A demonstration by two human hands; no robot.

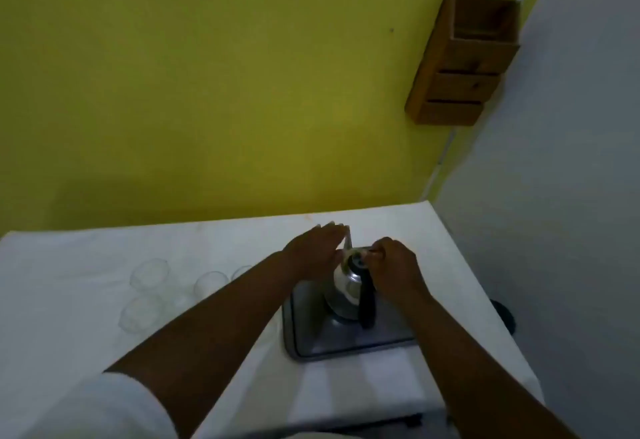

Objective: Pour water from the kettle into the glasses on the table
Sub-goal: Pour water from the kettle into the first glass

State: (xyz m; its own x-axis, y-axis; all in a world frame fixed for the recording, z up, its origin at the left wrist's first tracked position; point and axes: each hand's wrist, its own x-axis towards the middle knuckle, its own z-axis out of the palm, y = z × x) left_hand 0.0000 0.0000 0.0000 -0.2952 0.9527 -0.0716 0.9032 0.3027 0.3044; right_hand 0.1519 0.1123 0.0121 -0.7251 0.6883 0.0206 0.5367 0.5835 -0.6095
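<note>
A steel kettle [348,288] with a black handle stands upright on a grey metal tray [346,345] on the white-covered table [86,317]. My right hand [393,263] is closed around the top of the kettle's handle near the lid. My left hand [317,248] rests flat, fingers together, against the kettle's upper left side by the spout; whether it grips anything is unclear. Several clear glasses stand to the left of the tray: one at the back left [149,272], one in front of it [140,314], one nearer the middle [211,284]. My left forearm partly hides another glass.
A yellow wall rises right behind the table. A wooden wall box [460,64] hangs at the upper right. The table's right edge drops to a grey floor, where a dark round object [504,314] lies.
</note>
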